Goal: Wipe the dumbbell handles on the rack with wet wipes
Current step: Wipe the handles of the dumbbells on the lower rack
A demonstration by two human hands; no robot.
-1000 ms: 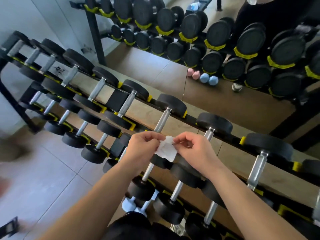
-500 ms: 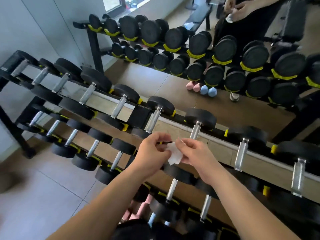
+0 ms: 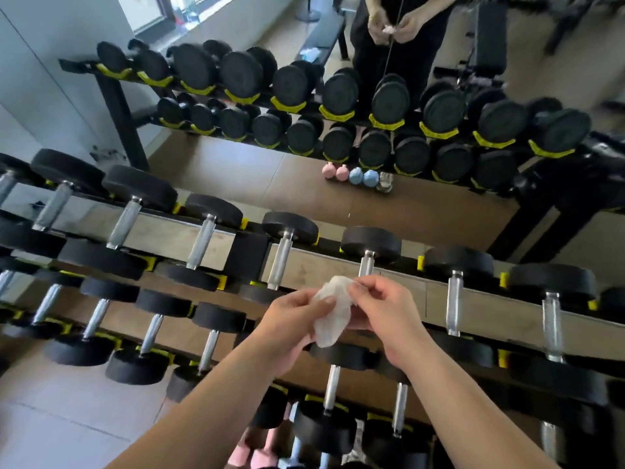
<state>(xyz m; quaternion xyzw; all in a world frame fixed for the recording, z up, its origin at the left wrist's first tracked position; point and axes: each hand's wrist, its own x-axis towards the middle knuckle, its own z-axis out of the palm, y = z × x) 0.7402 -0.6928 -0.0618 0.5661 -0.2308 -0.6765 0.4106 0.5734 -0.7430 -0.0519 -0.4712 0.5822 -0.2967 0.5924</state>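
A crumpled white wet wipe [image 3: 333, 309] hangs between my two hands above the dumbbell rack [image 3: 409, 291]. My left hand [image 3: 291, 328] pinches its left edge and my right hand [image 3: 385, 314] pinches its upper right edge. Black dumbbells with silver handles lie in two rows across the rack. One silver handle [image 3: 282, 260] sits just left of the wipe, and another handle [image 3: 367, 264] disappears behind my right hand. The wipe touches no handle.
A wall mirror [image 3: 236, 170] behind the rack reflects the dumbbells and a person holding a wipe. Small pink and blue dumbbells [image 3: 351, 174] show in the reflection. Grey tiled floor [image 3: 61, 418] lies at lower left. More small dumbbells sit under the rack.
The view has tilted up and shifted right along the rack. My hands have pulled the wipe out wider; it now hangs larger and looser between them.
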